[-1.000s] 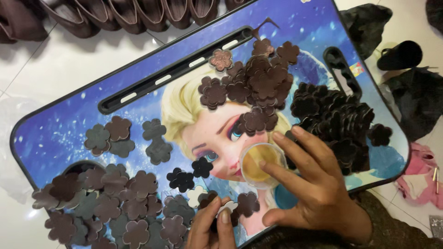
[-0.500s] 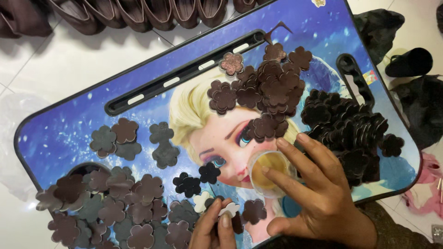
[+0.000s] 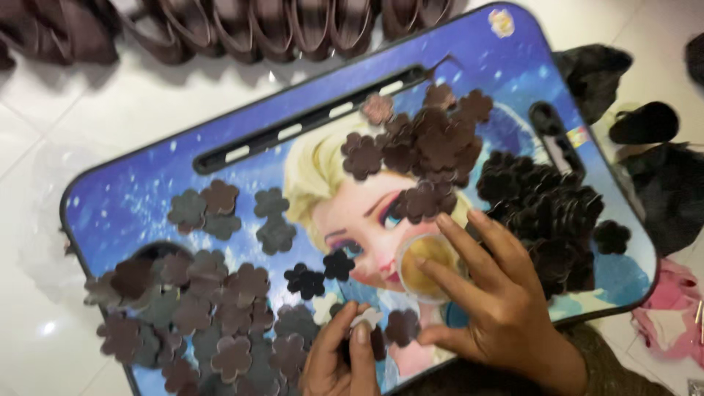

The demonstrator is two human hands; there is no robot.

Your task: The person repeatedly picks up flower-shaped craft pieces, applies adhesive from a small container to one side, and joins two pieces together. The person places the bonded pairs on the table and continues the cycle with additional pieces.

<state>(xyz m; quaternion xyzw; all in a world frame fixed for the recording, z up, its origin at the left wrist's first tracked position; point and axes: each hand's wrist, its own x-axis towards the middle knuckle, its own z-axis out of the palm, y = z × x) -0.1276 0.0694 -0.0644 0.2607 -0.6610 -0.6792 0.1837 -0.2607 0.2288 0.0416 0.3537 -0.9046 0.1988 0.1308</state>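
On the blue tray (image 3: 147, 198), which lies on a white floor (image 3: 110, 110), there are lots of brown flower shapes. The tray has a cartoon picture on it.

The right hand (image 3: 499, 308) rests its spread fingers on a small round cup (image 3: 427, 268) with yellow stuff inside. One finger sits on the cup's rim and the others lie open beside it. The hand does not wrap around the cup; it only touches the top. The cup stands near the middle of the tray, just below a dark pile (image 3: 550, 213) of flowers.

The left hand (image 3: 341, 356) is at the bottom edge. Its thumb and finger pinch a pale flower (image 3: 364, 317) and hold it just over the tray.

A moment ago the hands looked almost the same. The right hand was on the cup then too, and the left hand was pinching in the same spot. The view has slid a bit, so the tray sits lower and more to the left in the picture. The flowers have not moved. So the pale flower is not yet down, and the cup is in its old place.

More flowers lie in a heap (image 3: 198, 308) at the left and in a bunch (image 3: 433, 143) near the top. Brown shoes (image 3: 242, 26) line the far edge.
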